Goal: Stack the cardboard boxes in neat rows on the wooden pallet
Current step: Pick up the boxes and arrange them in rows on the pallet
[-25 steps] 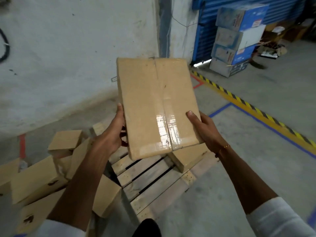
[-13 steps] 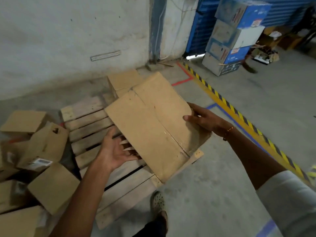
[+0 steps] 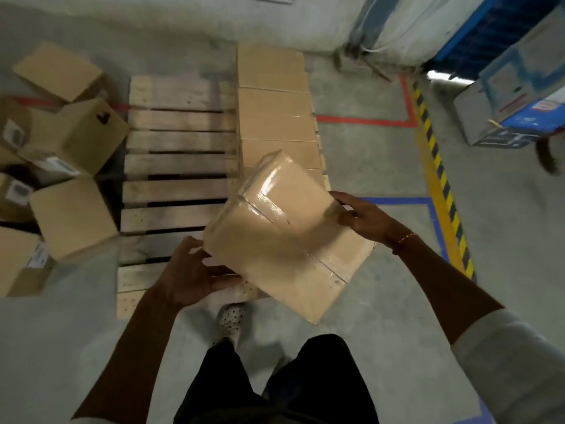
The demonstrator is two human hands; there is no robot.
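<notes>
Concrete floor, wooden pallet, left hand and right hand gripping taped cardboard box

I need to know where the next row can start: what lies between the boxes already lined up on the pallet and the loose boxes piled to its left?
Head view: only bare slats of the wooden pallet lie between the placed row and the loose boxes.

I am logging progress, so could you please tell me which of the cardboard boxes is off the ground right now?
The taped box, held tilted between the left hand and right hand; the others lie on the wooden pallet or the floor.
</notes>
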